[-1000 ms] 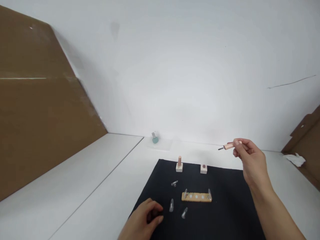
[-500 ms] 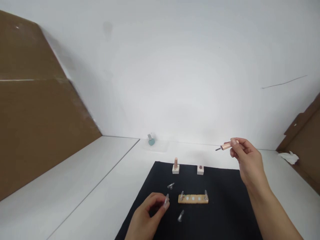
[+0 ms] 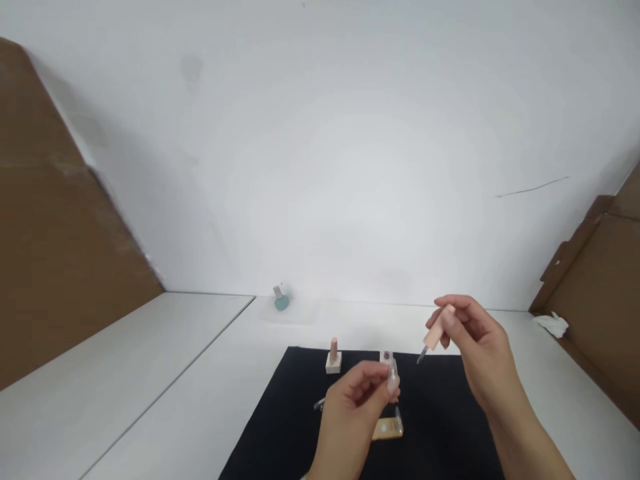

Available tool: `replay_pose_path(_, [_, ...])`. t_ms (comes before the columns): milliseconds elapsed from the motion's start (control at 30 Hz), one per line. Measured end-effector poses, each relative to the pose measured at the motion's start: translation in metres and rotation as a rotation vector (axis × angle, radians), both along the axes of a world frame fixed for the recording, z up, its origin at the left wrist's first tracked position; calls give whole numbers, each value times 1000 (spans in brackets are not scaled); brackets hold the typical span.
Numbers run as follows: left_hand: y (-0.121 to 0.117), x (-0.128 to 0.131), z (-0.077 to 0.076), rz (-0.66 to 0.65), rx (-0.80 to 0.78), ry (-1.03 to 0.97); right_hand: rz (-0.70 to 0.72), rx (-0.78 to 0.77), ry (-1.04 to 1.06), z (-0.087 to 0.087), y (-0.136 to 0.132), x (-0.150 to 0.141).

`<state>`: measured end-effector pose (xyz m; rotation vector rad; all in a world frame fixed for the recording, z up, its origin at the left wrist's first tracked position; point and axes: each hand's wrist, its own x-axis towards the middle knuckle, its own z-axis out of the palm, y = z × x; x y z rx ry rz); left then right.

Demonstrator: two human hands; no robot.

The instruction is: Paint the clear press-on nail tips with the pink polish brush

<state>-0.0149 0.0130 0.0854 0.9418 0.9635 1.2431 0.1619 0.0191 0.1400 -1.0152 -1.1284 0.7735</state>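
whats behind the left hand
Past the left hand, part of a wooden strip with an upright clear tip, a white block and another clear piece show. The strip's left part and some of that piece are covered.

both hands (image 3: 356, 405) (image 3: 473, 341) in pinch grips

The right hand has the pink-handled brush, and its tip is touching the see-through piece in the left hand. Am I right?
Not quite: they aren't touching. In the head view, the right hand does hold the pink-handled brush, but its tip is apart from the see-through piece in the left hand, with black cloth showing between them.
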Motion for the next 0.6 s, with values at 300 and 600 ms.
replay_pose_path(300, [-14, -22, -14, 85, 108, 103, 136, 105, -271, -1, -15, -26])
replay_pose_path(600, [-12, -27, -21, 68, 234, 143, 221, 137, -377, -5, -18, -32])
